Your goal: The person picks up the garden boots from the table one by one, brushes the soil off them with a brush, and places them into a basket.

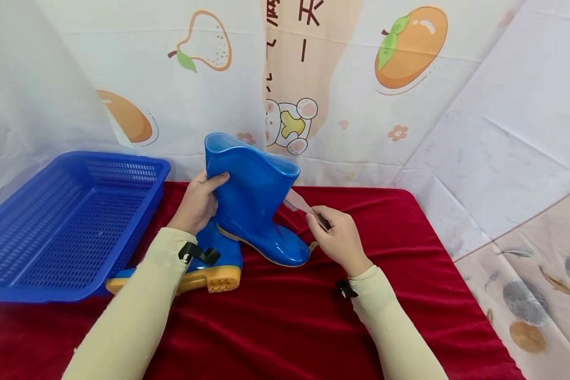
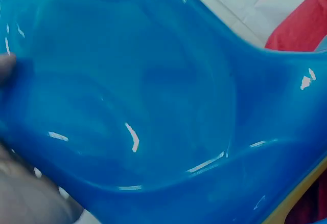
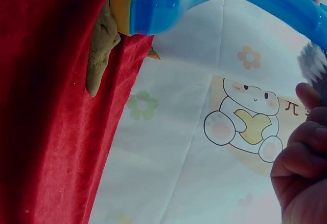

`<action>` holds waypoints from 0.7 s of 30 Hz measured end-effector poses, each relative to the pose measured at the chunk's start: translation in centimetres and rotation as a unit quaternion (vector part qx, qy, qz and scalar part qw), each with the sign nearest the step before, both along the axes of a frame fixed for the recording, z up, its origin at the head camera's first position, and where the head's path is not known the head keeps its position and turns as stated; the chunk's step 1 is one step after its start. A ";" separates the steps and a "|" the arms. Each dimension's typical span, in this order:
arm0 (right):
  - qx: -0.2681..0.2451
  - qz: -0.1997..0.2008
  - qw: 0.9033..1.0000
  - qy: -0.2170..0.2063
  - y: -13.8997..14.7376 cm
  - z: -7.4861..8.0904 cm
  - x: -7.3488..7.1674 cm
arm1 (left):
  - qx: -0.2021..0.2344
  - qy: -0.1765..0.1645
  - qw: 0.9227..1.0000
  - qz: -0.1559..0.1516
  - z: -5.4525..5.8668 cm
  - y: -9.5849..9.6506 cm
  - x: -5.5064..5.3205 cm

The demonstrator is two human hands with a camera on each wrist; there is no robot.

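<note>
A blue rain boot [image 1: 254, 187] is held up by my left hand [image 1: 197, 203], which grips the back of its shaft with the thumb across the outside. Its opening faces up and its toe points right, low over the cloth. In the left wrist view, the glossy boot shaft [image 2: 127, 91] fills most of the picture. My right hand [image 1: 339, 240] holds a pale pink scrub brush [image 1: 298, 200] by the handle. In the right wrist view, the brush's bristles [image 3: 312, 63] are right at the boot's shaft. Under the raised boot, a second blue boot [image 1: 229, 253] lies on its side, yellow sole showing.
A blue perforated plastic basket [image 1: 163, 182] stands at the left, beside the second boot. Red cloth [image 1: 285, 327] covers the table. Near the raised boot's toe lies a tan lump [image 3: 103, 50]. Behind hangs a white printed curtain [image 1: 351, 132].
</note>
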State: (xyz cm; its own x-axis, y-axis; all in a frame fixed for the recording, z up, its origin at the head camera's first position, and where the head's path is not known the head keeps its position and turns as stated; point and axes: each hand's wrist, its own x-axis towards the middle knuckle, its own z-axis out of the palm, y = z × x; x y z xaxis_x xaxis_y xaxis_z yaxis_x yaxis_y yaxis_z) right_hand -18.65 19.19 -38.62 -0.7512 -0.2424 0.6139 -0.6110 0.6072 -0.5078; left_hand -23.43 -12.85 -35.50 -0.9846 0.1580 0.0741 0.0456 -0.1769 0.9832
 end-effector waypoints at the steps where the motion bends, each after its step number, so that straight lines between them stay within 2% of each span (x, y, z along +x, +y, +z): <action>1: 0.000 0.003 1.000 0.000 -0.1 0.0 0.0 | -0.021 0.001 1.000 0.015 0.0 0.0 0.3; 3: 0.000 0.005 1.000 0.000 -0.1 -0.1 0.0 | -0.062 0.007 0.997 0.050 0.1 0.2 1.0; 5: 0.003 0.005 1.000 0.001 -0.2 -0.1 0.0 | -0.099 0.016 0.990 0.095 0.2 0.7 1.9; 8: 0.007 0.005 1.000 0.005 -0.2 -0.1 0.1 | -0.084 0.048 0.975 0.202 0.2 2.1 3.4; 10: 0.009 0.008 1.000 0.009 -0.2 0.0 0.2 | -0.064 0.085 0.958 0.268 -0.1 3.4 4.8; 11: 0.010 0.010 1.000 0.009 -0.2 0.1 0.2 | -0.053 0.106 0.951 0.287 -0.4 4.2 5.6; 12: 0.010 0.012 1.000 0.009 -0.2 0.1 0.3 | -0.048 0.124 0.946 0.297 -0.6 5.0 6.4; 13: 0.010 0.015 1.000 0.009 -0.2 0.1 0.3 | -0.052 0.135 0.945 0.292 -0.9 5.8 7.3; 16: 0.012 0.019 1.000 0.007 -0.3 0.1 0.3 | -0.082 0.144 0.954 0.249 -1.7 8.3 9.4; 18: 0.017 0.023 1.000 0.011 -0.4 0.1 0.3 | -0.103 0.132 0.958 0.234 -1.9 9.5 10.1; 21: 0.030 0.028 0.999 0.019 -0.5 0.0 0.3 | -0.107 0.132 0.954 0.246 -2.2 10.8 10.2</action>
State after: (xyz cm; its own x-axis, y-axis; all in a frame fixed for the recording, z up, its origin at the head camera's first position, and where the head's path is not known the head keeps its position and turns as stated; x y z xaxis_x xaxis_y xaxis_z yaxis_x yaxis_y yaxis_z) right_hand -18.32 18.65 -38.61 -0.7115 -0.3207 0.6252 -0.6633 0.6002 -0.4470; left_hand -13.26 -2.09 -37.68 -0.8951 -0.2792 0.3475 0.3225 0.1327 0.9372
